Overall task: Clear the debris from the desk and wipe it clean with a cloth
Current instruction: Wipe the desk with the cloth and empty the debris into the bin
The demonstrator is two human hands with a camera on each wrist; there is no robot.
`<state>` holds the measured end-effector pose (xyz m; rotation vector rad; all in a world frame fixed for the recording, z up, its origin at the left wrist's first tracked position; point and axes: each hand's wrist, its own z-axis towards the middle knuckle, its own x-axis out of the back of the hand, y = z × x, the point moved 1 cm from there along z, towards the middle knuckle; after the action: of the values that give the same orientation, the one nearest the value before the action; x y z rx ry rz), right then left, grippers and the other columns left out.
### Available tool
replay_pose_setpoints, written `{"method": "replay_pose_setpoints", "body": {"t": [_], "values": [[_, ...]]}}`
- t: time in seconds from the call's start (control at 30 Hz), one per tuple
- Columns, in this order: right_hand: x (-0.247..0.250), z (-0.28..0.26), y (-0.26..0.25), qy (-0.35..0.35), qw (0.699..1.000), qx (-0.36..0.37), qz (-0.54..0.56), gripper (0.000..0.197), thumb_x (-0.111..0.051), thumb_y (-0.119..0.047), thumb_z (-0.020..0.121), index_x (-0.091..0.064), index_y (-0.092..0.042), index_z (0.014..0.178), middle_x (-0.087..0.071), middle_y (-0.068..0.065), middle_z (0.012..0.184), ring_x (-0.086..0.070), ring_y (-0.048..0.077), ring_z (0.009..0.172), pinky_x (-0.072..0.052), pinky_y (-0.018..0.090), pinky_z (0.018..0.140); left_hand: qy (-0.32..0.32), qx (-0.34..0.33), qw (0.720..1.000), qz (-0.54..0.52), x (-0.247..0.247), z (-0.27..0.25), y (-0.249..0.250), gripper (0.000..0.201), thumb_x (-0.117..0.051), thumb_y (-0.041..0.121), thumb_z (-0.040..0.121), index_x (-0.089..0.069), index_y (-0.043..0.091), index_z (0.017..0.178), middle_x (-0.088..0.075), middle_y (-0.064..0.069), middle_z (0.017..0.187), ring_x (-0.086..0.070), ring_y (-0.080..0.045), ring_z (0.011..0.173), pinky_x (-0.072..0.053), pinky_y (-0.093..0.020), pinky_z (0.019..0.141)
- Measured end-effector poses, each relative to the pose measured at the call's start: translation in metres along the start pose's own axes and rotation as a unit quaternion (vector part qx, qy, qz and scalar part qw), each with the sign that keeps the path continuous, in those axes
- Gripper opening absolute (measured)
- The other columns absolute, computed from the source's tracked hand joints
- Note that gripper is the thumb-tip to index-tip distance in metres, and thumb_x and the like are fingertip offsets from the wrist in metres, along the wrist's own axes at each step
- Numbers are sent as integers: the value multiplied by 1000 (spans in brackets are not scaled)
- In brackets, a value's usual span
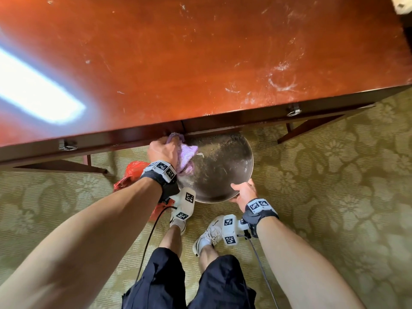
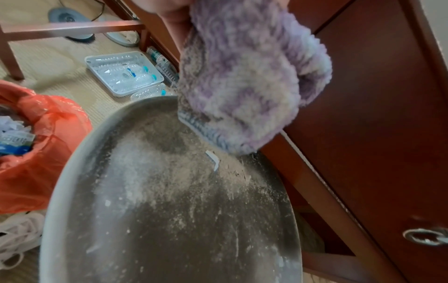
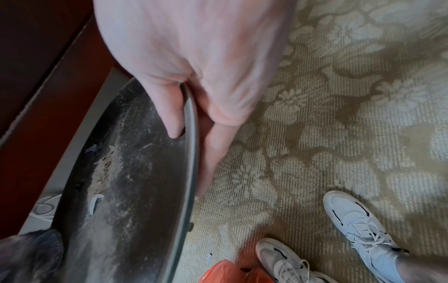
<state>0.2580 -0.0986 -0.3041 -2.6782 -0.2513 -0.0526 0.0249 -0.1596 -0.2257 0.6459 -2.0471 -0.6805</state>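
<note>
1. At the front edge of the desk (image 1: 200, 63): left hand (image 1: 163, 151), fingers curled round a bunched purple cloth (image 1: 186, 155), cloth pressed against the edge and hanging over the tray just below.
2. Just under that edge: round metal tray (image 1: 223, 166), held level with its far rim tucked beneath the desk front; pinched at the near rim by the right hand (image 1: 244, 191), thumb on the inside, fingers underneath.
3. Inside the tray: pale dust and crumbs (image 2: 155, 172) spread over the surface, thickest near the cloth; one small bent white scrap (image 2: 214, 159) beside the cloth's lower corner.
4. On the desk top: reddish polished wood, whitish smears and specks (image 1: 281, 83) toward the right part, a bright patch of glare at the left.
5. On the desk front: two metal ring pulls (image 1: 293, 111).
6. On the patterned carpet (image 1: 334, 175): orange plastic bag (image 2: 36, 153) holding paper waste, left of the tray; white sneakers (image 3: 363, 224); white basket with plastic bottles (image 2: 123, 73) under the desk.
</note>
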Motion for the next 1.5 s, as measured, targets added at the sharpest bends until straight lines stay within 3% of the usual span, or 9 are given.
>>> {"method": "replay_pose_setpoints", "body": {"t": [0.1,0.23,0.43,0.63,0.77,0.93,1.03,1.23,1.5], "values": [[0,3,-4,1,1000,1,1,71,-57,13,86,-38,-19,146,-48,14,141,-56,39,108,-57,51,70,14,24,999,-16,-5,0,3,39,-67,40,80,-73,3,73,-69,-15,70,-55,-23,58,-49,-37,57],[0,3,-8,-6,1000,1,6,73,-55,13,87,-35,-20,149,-49,14,140,-57,37,105,-56,43,61,13,34,999,-24,-6,-2,8,40,-69,37,80,-64,6,57,-57,-9,57,-46,-22,51,-38,-31,52],[-3,3,-9,-17,1000,6,11,65,-55,14,86,-42,-17,142,-52,16,136,-56,37,105,-55,50,71,-25,-3,999,-19,-20,-10,17,38,-62,45,68,-77,11,76,-69,-13,66,-56,-24,58,-48,-34,57],[2,3,-13,-23,999,5,23,63,-53,14,87,-43,-18,140,-52,17,136,-56,36,104,-55,45,63,-21,12,1000,-2,-22,-8,20,29,-69,28,83,-71,2,70,-54,-10,59,-44,-24,55,-35,-27,53],[4,4,-16,-23,999,6,32,65,-52,15,87,-41,-18,142,-51,17,137,-55,37,106,-56,46,63,-29,0,1000,7,-28,-11,22,34,-69,26,85,-70,-8,82,-47,-6,51,-37,-20,47,-27,-25,47],[9,5,-19,-19,999,17,35,63,-54,14,86,-44,-19,140,-54,14,133,-57,37,108,-57,49,69,-43,-25,998,38,-35,-12,26,28,-66,32,86,-75,8,74,-68,-16,68,-52,-27,60,-44,-34,57],[10,4,-20,-24,998,12,50,64,-52,15,87,-43,-19,141,-54,13,131,-55,35,107,-56,46,65,-41,-18,998,40,-40,-15,29,27,-66,29,87,-66,14,64,-58,-9,60,-47,-24,58,-36,-28,54],[13,5,-22,-32,998,9,49,66,-52,14,88,-42,-20,142,-53,13,135,-54,34,108,-55,42,62,-25,-2,999,34,-45,-16,28,28,-68,25,86,-71,3,71,-51,-5,56,-38,-19,48,-32,-26,53],[16,10,-22,-36,998,6,50,67,-53,14,87,-41,-22,143,-50,15,139,-54,35,109,-56,45,66,-18,-22,999,23,-48,-16,28,23,-69,26,86,-76,4,82,-61,-9,64,-50,-24,58,-42,-30,57]]}}
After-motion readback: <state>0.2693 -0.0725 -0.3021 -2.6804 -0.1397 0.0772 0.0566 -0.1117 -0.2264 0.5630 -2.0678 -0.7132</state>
